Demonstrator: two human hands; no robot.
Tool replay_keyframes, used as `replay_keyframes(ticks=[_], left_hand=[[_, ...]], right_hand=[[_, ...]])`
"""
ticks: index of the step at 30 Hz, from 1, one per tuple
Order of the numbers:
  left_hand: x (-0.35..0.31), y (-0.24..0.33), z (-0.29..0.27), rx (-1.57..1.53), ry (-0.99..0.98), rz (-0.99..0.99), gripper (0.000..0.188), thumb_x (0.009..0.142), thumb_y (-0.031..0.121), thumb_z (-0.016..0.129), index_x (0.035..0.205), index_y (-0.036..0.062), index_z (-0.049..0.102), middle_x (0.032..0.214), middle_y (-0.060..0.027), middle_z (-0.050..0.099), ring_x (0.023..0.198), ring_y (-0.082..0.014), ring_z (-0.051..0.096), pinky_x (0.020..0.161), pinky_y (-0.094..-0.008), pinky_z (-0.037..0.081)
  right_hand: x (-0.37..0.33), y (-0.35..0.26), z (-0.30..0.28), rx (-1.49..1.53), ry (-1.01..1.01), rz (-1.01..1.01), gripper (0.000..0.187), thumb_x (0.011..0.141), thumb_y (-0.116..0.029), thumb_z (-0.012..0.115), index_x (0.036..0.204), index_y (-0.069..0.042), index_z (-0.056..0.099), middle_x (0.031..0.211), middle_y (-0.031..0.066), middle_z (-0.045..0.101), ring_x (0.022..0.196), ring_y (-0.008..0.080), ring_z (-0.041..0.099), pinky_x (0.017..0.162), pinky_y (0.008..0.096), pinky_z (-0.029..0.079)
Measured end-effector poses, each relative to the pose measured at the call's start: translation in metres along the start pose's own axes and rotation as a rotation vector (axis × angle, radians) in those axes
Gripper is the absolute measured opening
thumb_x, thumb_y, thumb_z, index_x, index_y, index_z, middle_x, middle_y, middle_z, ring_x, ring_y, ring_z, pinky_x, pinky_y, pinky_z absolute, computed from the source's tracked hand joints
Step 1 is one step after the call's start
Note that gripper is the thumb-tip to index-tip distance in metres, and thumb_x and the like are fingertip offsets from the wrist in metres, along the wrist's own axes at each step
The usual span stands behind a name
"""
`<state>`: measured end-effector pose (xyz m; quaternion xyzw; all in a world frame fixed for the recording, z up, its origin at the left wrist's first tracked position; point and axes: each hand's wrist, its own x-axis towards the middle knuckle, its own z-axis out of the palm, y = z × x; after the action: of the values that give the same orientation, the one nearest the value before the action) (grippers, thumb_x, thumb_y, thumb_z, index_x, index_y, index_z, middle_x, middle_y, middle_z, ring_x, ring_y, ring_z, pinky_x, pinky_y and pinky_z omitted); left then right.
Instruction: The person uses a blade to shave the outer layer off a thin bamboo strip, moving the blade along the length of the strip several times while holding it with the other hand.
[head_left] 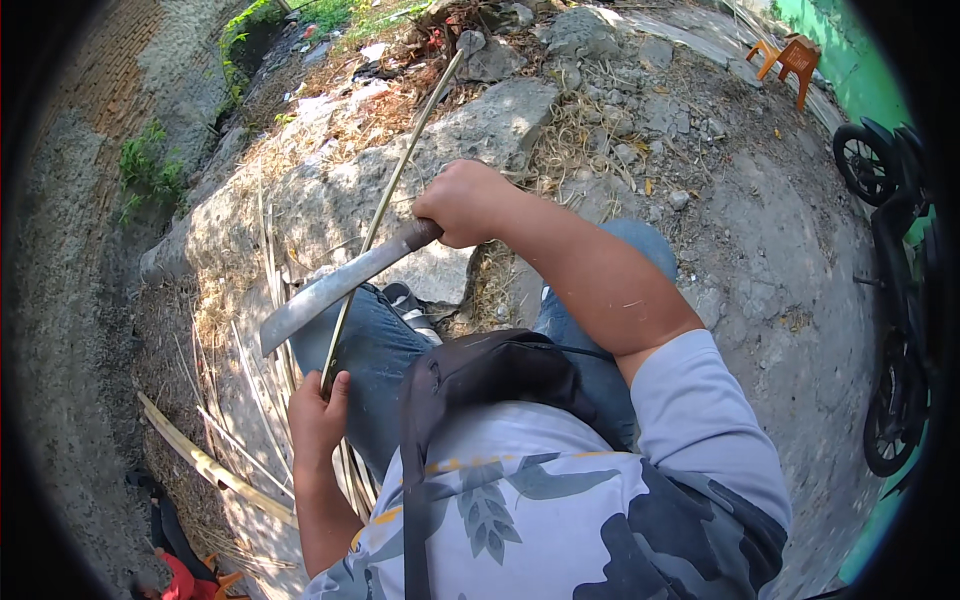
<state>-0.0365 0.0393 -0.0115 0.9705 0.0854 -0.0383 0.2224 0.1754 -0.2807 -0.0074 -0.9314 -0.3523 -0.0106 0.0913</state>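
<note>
Toward the rough ground's (780, 270) left edge, a long strip (400, 165) slants; the machete (335, 295) crosses it, handle (420, 234) clenched in the right grip (465, 203); the left grip (318, 415) pinches the strip's lower end, seemingly to steady it.

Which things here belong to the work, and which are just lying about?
In the work:
machete, in the right hand
thin strip, in the left hand
loose pale strips nearby, probably

Just about the place:
orange stool
black motorbike
broken stone
</note>
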Motion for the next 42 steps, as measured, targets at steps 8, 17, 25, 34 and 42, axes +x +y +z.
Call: replay_keyframes(ticks=[8,17,25,34,42], left_hand=[[0.001,-0.013,0.005,-0.103,0.058,0.118,0.047,0.108,0.036,0.047,0.079,-0.0008,0.051,0.063,-0.0179,0.050,0.056,-0.0324,0.048,0.056,-0.0430,0.038],[0.006,-0.017,-0.002,-0.096,-0.015,0.072,0.048,0.108,0.038,0.045,0.083,-0.0004,0.056,0.066,-0.0178,0.056,0.060,-0.0335,0.056,0.059,-0.0435,0.042],[0.004,-0.014,-0.002,-0.089,-0.015,0.048,0.047,0.108,0.038,0.045,0.083,0.0000,0.057,0.065,-0.0171,0.056,0.060,-0.0329,0.056,0.058,-0.0429,0.042],[0.001,-0.015,0.012,-0.106,0.114,0.128,0.044,0.109,0.033,0.046,0.080,-0.0001,0.052,0.062,-0.0149,0.049,0.056,-0.0298,0.047,0.056,-0.0422,0.038],[0.005,-0.021,0.003,-0.171,0.013,0.089,0.045,0.109,0.034,0.044,0.083,-0.0001,0.056,0.064,-0.0168,0.053,0.057,-0.0316,0.050,0.057,-0.0416,0.040]], right_hand=[[-0.011,0.051,-0.012,0.161,0.167,0.494,0.018,0.077,-0.025,0.068,0.093,-0.018,0.072,0.089,0.0101,0.073,0.090,0.0328,0.071,0.080,0.0474,0.057],[-0.013,0.047,-0.018,0.076,0.019,0.445,0.018,0.079,-0.026,0.068,0.094,-0.016,0.072,0.093,0.0117,0.073,0.092,0.0331,0.071,0.082,0.0476,0.057],[-0.001,-0.002,-0.005,0.035,-0.057,0.012,0.014,0.071,-0.022,0.070,0.084,-0.017,0.071,0.082,0.0093,0.070,0.083,0.0322,0.070,0.074,0.0464,0.056],[-0.023,0.089,-0.014,0.254,0.176,0.476,0.021,0.078,-0.028,0.072,0.093,-0.014,0.072,0.091,0.0138,0.072,0.091,0.0346,0.070,0.080,0.0473,0.055],[-0.017,0.056,-0.010,0.173,0.085,0.374,0.021,0.078,-0.029,0.072,0.091,-0.013,0.073,0.090,0.0136,0.073,0.090,0.0347,0.070,0.080,0.0478,0.056]])
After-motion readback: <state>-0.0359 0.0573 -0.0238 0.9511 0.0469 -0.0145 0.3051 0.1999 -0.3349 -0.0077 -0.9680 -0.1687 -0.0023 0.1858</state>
